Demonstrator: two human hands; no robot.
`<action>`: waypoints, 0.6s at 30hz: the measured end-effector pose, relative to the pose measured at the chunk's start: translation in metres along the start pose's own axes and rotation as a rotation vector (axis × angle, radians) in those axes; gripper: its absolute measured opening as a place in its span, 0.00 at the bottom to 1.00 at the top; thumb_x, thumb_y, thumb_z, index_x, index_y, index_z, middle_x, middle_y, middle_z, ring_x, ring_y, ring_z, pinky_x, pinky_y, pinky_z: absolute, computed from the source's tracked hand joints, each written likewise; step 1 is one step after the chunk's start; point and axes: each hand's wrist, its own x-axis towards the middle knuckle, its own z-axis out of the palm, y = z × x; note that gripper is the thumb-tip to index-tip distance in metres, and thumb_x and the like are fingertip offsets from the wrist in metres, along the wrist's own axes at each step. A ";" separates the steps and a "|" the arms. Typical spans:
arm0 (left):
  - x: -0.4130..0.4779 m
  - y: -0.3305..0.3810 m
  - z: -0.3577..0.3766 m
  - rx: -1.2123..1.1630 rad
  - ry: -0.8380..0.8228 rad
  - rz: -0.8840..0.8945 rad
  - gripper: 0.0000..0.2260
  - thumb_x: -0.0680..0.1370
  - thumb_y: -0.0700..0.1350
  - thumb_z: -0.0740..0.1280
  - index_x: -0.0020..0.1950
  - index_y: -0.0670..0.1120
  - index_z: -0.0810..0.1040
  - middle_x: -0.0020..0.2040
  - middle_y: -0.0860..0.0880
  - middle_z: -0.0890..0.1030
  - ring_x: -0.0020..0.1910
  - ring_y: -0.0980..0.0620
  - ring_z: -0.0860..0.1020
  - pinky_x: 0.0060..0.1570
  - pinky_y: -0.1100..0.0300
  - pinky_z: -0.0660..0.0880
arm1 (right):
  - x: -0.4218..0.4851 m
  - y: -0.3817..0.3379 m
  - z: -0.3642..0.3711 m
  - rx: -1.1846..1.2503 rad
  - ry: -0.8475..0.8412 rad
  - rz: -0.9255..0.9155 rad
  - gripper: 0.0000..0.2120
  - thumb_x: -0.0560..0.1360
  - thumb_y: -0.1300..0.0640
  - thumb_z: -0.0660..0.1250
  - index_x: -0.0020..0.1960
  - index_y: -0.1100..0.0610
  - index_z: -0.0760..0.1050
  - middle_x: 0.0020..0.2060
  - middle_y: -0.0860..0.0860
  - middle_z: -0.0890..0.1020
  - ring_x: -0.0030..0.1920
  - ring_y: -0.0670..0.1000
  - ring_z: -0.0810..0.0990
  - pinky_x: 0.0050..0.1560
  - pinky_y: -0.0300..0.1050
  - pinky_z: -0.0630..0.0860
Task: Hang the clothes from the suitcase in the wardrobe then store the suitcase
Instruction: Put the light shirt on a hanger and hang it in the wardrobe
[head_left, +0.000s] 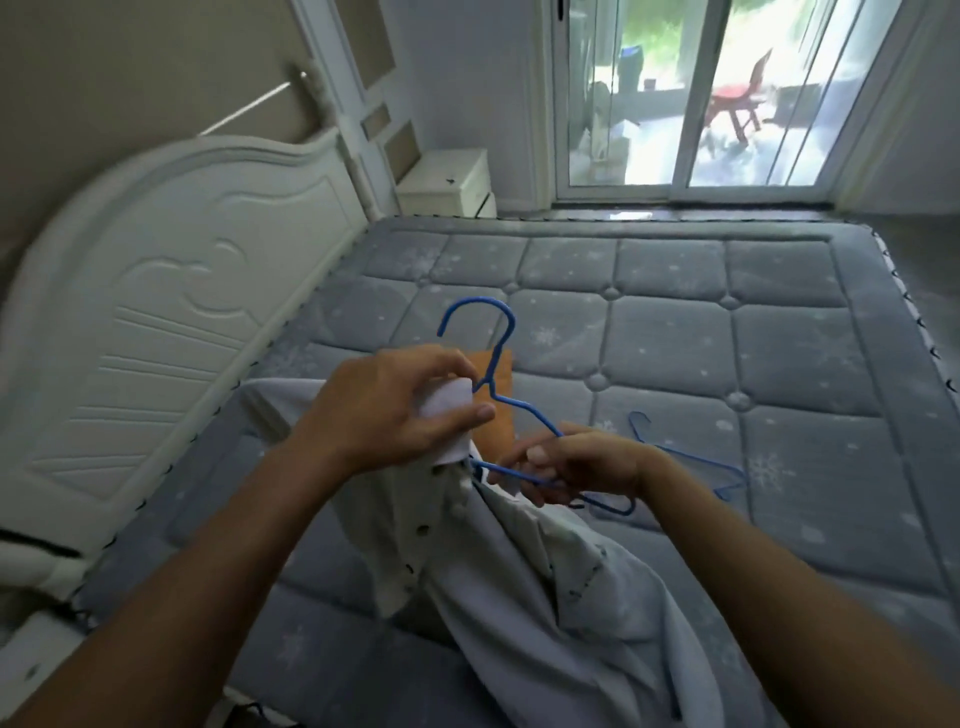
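Grey quilted mattress (675, 338) meets white carved headboard (182, 312); my left hand (395, 410) pinches a white buttoned shirt (519, 597), right hand (582, 467) grips a blue wire hanger (525, 411).

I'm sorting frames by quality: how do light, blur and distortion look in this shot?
Head view: the glass door glares with overexposed daylight; the headboard smears with motion blur and curves from the wide lens; the left hand, right hand, blue hanger and white shirt are fairly sharp.
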 end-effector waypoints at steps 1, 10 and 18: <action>-0.002 0.004 -0.005 0.035 0.075 -0.033 0.23 0.71 0.74 0.64 0.51 0.58 0.82 0.46 0.60 0.84 0.43 0.60 0.80 0.43 0.57 0.77 | 0.004 -0.006 0.007 -0.010 -0.018 -0.010 0.39 0.72 0.37 0.71 0.69 0.67 0.72 0.34 0.56 0.67 0.34 0.57 0.58 0.34 0.49 0.56; -0.040 0.003 -0.057 0.226 0.346 -0.239 0.34 0.69 0.75 0.62 0.28 0.43 0.71 0.24 0.47 0.70 0.26 0.49 0.71 0.29 0.54 0.69 | 0.047 -0.033 0.016 -0.312 0.228 -0.079 0.24 0.79 0.42 0.66 0.60 0.62 0.82 0.52 0.57 0.84 0.49 0.51 0.82 0.54 0.54 0.78; -0.092 -0.006 -0.095 0.093 0.385 -0.227 0.24 0.70 0.66 0.68 0.26 0.51 0.65 0.23 0.52 0.65 0.25 0.51 0.67 0.28 0.56 0.67 | 0.120 -0.093 0.115 -0.921 -0.142 -0.186 0.15 0.76 0.50 0.72 0.51 0.29 0.73 0.46 0.34 0.78 0.50 0.36 0.78 0.58 0.36 0.74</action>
